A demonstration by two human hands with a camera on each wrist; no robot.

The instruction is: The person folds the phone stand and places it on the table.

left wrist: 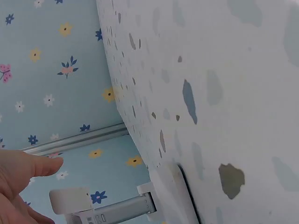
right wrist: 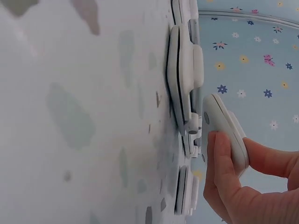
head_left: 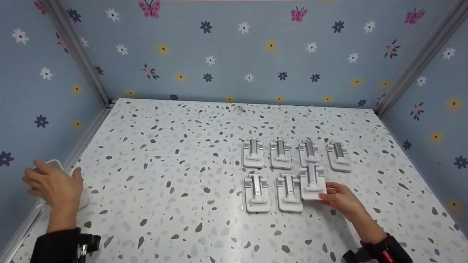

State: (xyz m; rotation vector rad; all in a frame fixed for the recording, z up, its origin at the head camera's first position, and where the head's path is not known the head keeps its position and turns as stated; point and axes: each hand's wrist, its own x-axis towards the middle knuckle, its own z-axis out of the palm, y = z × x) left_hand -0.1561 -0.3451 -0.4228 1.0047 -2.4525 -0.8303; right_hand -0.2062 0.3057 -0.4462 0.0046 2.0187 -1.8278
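My right hand (head_left: 343,201) pinches a folded white phone stand (head_left: 313,184) by its lower right edge. In the right wrist view this stand (right wrist: 223,123) is tilted above the table, thumb on one face and fingers against the underside. At the far left my left hand (head_left: 56,184) hovers over another phone stand (head_left: 84,200), covering most of it. The left wrist view shows that stand's raised arm and top piece (left wrist: 71,200) standing up from its base (left wrist: 174,196). My left thumb (left wrist: 46,165) is extended, apart from the stand.
A back row of folded phone stands (head_left: 253,153) lies on the speckled table (head_left: 164,164). Two more stands, a left one (head_left: 257,193) and a right one (head_left: 289,193), lie in front. Flower-patterned panels (head_left: 234,47) enclose the table's back and sides.
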